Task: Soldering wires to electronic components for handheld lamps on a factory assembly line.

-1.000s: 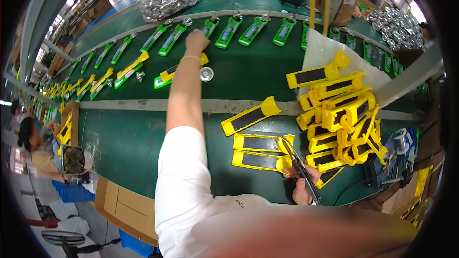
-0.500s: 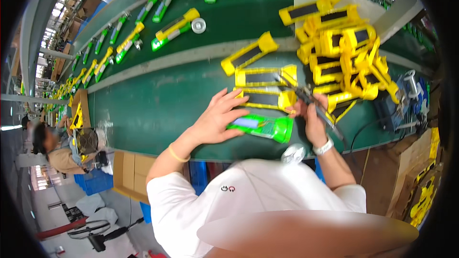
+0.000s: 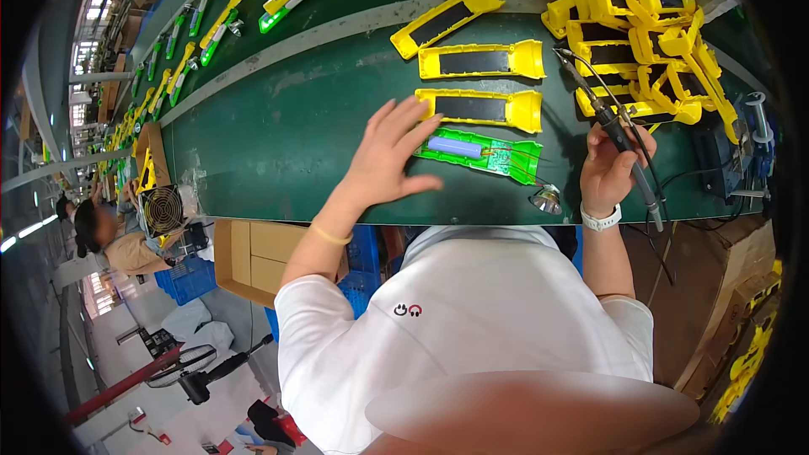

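My left hand (image 3: 381, 156) is open, fingers spread, its fingertips at the left ends of a yellow half-shell (image 3: 524, 111) and the green torch half (image 3: 431, 132) in front of it. Whether it presses on either is unclear. A bluish cylindrical battery (image 3: 455, 147) and a green circuit board (image 3: 511, 158) lie in the green half. Thin wires run from it to a round silvery reflector (image 3: 546, 200) near the table edge. In my right hand (image 3: 605, 175), closed around its handle, a soldering iron (image 3: 622, 135) points up and left, away from the torch.
Two more yellow half-shells (image 3: 527, 59) with dark panels lie farther back, one tilted. A heap of yellow shells (image 3: 624, 55) fills the right. Behind it stands a blue box (image 3: 725, 160) with cables. Torch assemblies (image 3: 295, 0) line the far strip. A co-worker (image 3: 118, 240) sits left.
The soldering iron has moved right, off the torch half, with my right hand. My left hand has lifted its fingers apart. The whole view has shifted, and the reflector now shows beside the green half.
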A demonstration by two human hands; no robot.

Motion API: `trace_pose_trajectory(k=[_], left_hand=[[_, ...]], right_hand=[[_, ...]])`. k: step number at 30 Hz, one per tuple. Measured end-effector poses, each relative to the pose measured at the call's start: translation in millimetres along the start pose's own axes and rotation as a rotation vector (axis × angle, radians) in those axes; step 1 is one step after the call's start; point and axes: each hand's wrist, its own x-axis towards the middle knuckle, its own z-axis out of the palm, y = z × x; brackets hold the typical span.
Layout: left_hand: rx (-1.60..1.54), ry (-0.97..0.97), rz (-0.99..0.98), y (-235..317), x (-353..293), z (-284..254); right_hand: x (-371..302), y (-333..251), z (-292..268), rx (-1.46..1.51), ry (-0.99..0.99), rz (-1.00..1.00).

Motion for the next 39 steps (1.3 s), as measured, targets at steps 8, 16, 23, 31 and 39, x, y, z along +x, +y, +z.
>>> trace_pose_trajectory(k=[8, 16, 23, 31, 39], left_hand=[[0.038, 0.157, 0.006, 8, 22, 4], [-0.277, 0.214, -0.041, 19, 52, 32], [-0.253, 0.153, -0.060, 20, 49, 26], [-0.168, 0.147, -0.056, 23, 48, 25], [-0.134, 0.137, -0.058, 25, 51, 21]], right_hand=[[-2, -22, -15, 0.021, 0.114, -0.039], [-19, -19, 8, 0.050, -0.012, 0.326], [-16, -17, 10, -0.031, -0.146, 0.410], [-19, -9, 4, -0.185, -0.278, 0.338], [-15, -14, 15, -0.146, -0.364, 0.380]])
